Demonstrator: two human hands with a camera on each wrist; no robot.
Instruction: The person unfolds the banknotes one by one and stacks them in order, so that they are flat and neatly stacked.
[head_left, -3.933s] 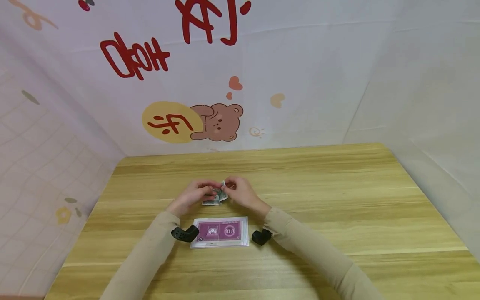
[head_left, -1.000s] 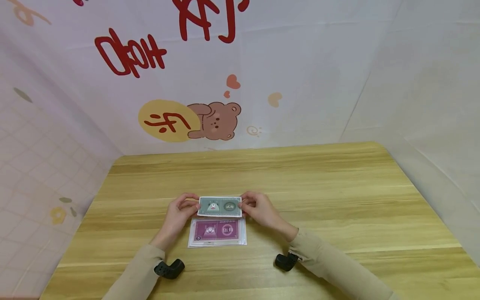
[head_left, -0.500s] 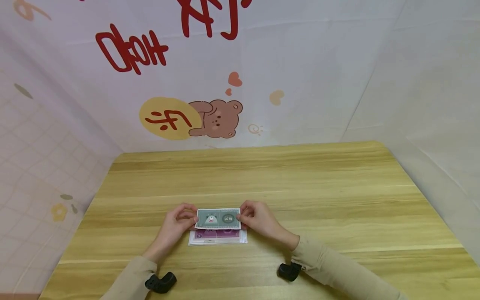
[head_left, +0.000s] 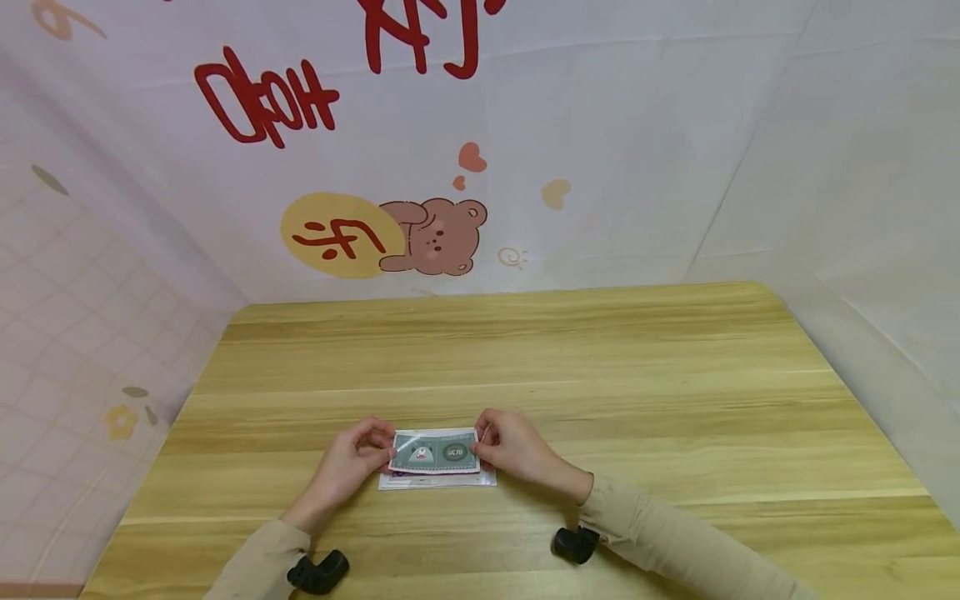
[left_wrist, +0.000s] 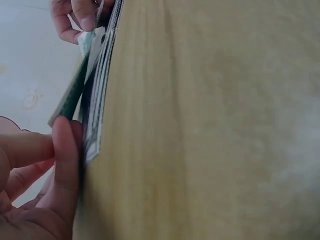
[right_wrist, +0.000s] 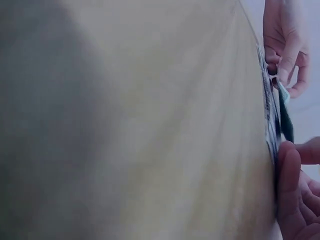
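A green play banknote (head_left: 437,452) lies between my hands, printed with a white cartoon figure and a dark oval. My left hand (head_left: 351,458) pinches its left end between thumb and fingers; my right hand (head_left: 517,446) pinches the right end. Below the note is a stack of notes (head_left: 480,480), of which a pale near edge and a sliver of purple show. In the left wrist view the green note (left_wrist: 75,95) stands slightly off the stack (left_wrist: 102,95), tilted. The right wrist view shows the green note (right_wrist: 285,112) edge-on between both hands.
The wooden table (head_left: 637,400) extends around the hands. Behind it hangs a pale cloth wall (head_left: 637,167) with a bear print (head_left: 442,237) and red characters. A black wrist device (head_left: 318,573) sits by the left sleeve, another black device (head_left: 575,545) by the right.
Earlier the hands were handling a crumpled green note beyond the purple stack. It has since been spread flat and brought nearer, now covering most of the purple note.
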